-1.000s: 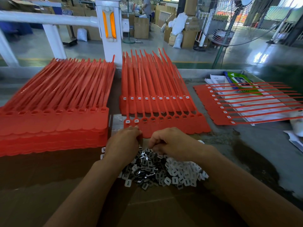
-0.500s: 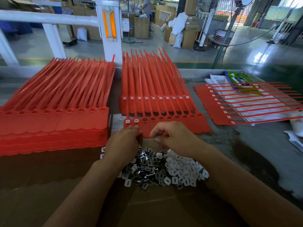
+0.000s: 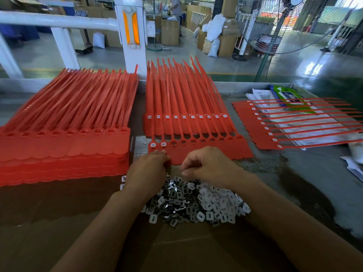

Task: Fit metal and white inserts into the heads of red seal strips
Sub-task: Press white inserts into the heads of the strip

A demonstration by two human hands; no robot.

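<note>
On the grey workbench (image 3: pixel 294 173), a red stack (image 3: pixel 64 122) lies left. The left hand (image 3: pixel 147 171) holds the near edge of the seal strips (image 3: pixel 196 130) with curled fingers. The right hand (image 3: pixel 210 165) hovers above the inserts (image 3: pixel 196 203), fingers curled, contents hidden.

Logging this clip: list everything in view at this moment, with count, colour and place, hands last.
Strip stack: one tall stack, red, left on the table.
Front sheet: one, red, centre; two leftmost heads show white inserts.
Back sheet: at least one, red, behind it; visible heads filled white.
Side sheet: one, red, right, over papers.
Insert pile: one heap, metal and white, on cardboard.
Packet: one, green, far right.
Post: one, white with orange reflector, behind the table.
Fan: one, background right.
Left hand: at the front sheet's near edge, fingers curled.
Right hand: above the pile, fingers curled; contents hidden.
</note>
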